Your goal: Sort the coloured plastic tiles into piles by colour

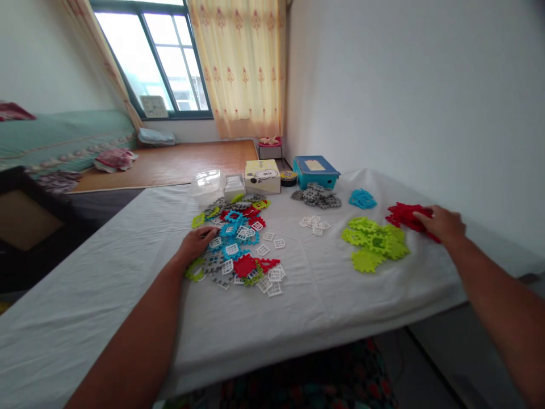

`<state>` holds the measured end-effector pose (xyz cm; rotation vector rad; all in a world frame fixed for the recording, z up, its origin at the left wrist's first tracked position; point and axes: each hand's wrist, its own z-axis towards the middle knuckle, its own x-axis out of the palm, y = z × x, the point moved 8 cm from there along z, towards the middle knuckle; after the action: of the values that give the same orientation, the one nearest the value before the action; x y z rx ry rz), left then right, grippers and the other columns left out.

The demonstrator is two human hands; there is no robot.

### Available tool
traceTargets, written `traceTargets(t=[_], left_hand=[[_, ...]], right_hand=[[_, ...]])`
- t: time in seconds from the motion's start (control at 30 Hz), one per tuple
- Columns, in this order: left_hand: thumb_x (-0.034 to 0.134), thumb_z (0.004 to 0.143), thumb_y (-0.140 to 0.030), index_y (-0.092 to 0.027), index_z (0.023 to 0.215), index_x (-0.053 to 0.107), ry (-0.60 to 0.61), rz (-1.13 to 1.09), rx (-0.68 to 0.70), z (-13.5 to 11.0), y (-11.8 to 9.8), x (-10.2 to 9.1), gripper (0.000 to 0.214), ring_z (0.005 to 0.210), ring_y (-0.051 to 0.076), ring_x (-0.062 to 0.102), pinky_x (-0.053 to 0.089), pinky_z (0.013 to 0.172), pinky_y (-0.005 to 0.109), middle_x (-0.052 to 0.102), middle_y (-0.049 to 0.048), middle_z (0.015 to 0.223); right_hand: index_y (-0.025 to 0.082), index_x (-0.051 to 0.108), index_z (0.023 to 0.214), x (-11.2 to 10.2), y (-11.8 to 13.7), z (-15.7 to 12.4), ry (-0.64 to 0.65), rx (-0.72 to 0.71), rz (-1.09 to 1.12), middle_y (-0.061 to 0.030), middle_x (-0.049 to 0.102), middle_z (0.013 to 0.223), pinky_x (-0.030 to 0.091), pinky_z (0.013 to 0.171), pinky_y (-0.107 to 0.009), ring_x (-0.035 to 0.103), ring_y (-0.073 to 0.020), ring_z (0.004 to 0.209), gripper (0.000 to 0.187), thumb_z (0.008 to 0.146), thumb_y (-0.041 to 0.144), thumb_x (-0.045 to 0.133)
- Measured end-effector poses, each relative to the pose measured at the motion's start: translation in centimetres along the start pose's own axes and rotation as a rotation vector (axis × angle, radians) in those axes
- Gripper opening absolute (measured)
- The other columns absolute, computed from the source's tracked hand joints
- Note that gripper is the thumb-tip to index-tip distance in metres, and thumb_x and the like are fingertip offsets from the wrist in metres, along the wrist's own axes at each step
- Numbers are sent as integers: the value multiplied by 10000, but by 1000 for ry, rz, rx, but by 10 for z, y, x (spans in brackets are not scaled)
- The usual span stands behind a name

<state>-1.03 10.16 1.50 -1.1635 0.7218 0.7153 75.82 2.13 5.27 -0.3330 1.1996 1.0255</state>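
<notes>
My left hand (196, 243) reaches the left edge of a mixed pile of flat interlocking plastic building pieces, its fingers closed at a blue piece (229, 230); what they grip is hidden. Red, grey, green and white window-shaped pieces (231, 249) lie in the same pile. At the far right, my right hand (446, 225) is closed over a heap of red pieces (406, 215), with a red piece between thumb and fingers. Beside that heap sit green pieces (374, 241) and a small blue heap (363, 199). White window pieces (314, 223) and grey pieces (317, 196) form separate heaps mid-table.
Along the table's back stand a clear plastic container (208, 184), a white box (234, 186), a cream cartoon box (263, 176), a round black-and-yellow tin (289, 179) and a blue lidded box (315, 171). A wall (404, 102) borders the white-clothed table (310, 289) on the right.
</notes>
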Motion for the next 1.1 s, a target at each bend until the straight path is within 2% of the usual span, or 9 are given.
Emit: traceTargets(t=[0.07,0.17,0.23,0.33,0.43,0.57,0.77,1.0,1.1], left_hand=[[465,789,-573,-228,992,738,-12,1,13,0,0,1,485,993,246,646,479,890,317,732,34,1058],[465,802,-569,-231,983,739,-23,6,27,0,-1,2,472,1004,248,644,481,877,321,733,41,1053],[465,806,-565,-237,976,739,-29,1,32,-1,-2,2,460,995,243,647,483,871,318,736,37,1043],[466,812,-562,-227,978,738,-26,-28,53,-3,-4,1,462,981,233,651,482,873,310,737,36,1032],[463,823,-563,-212,982,738,-6,-45,79,-5,-4,2,473,954,226,654,485,860,307,736,41,1029],[438,843,-564,-207,995,732,0,-40,87,-6,-2,2,487,942,221,653,486,846,303,736,39,1015],[448,844,-563,-223,999,728,16,-29,48,-2,4,6,467,964,229,649,485,866,313,733,38,1028],[483,816,-568,-230,982,735,1,-42,21,-3,1,4,452,966,236,651,485,881,324,734,39,1029],[479,817,-573,-236,983,733,-4,-33,10,-4,-1,2,454,984,234,648,481,891,323,736,36,1026]], right_hand=[[188,695,1019,-5,25,-3,-76,-87,-5,-279,631,1124,415,744,-537,534,-421,1096,409,740,487,681],[160,670,1091,-20,129,-46,-137,-508,137,-224,630,1178,399,908,-483,543,-339,1135,335,836,365,597],[163,673,1086,-21,210,-98,4,-762,315,-155,673,1113,432,919,-403,615,-268,1021,297,858,321,565],[220,702,1014,-2,315,-192,452,-1076,461,-54,712,997,492,768,-294,661,-176,800,225,854,311,572],[227,704,1019,19,373,-257,682,-1233,399,-42,708,968,483,720,-261,657,-155,760,234,805,305,654],[200,704,1002,39,394,-276,708,-1246,304,-57,690,957,466,693,-239,646,-154,764,283,739,303,734],[213,692,1058,35,383,-270,452,-1273,320,-75,687,1022,460,783,-261,646,-176,872,248,852,249,558],[203,656,1140,46,345,-189,263,-868,293,-82,709,964,467,747,-297,636,-214,862,316,894,231,460],[201,688,1084,48,335,-172,208,-856,276,-104,701,1016,465,784,-341,599,-250,920,288,889,236,479]])
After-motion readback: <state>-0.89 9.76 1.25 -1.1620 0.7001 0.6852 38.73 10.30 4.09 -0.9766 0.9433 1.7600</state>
